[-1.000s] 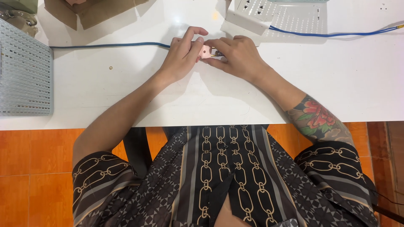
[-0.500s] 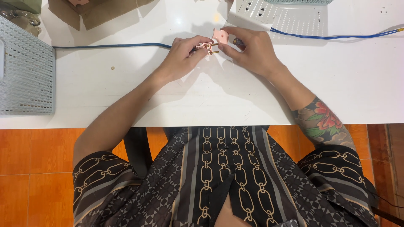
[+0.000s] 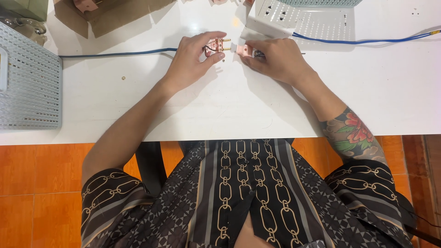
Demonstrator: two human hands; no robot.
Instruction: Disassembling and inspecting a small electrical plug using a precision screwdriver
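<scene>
Pinching a small pink plug piece (image 3: 216, 47) with metal pins, the left hand (image 3: 193, 62) rests on the white table (image 3: 138, 101). Just right of it, the right hand (image 3: 275, 59) pinches another pink piece (image 3: 243, 49), maybe its cover.

— What have you got there?

— In my left hand (image 3: 195, 62) a small pink plug half (image 3: 215, 47), open side up. Two brass prongs stick out of it toward the right, and dark wires run into it.

— Attached to anything?

— Yes, a dark blue cable (image 3: 117, 53) trails from it to the left, lying flat along the white surface (image 3: 220, 105).

— And the other piece?

— The matching pink cover (image 3: 243, 49), pinched under my right hand (image 3: 275, 59), resting on the surface. The two pieces sit just beside each other, apart, with a narrow gap between them.
</scene>
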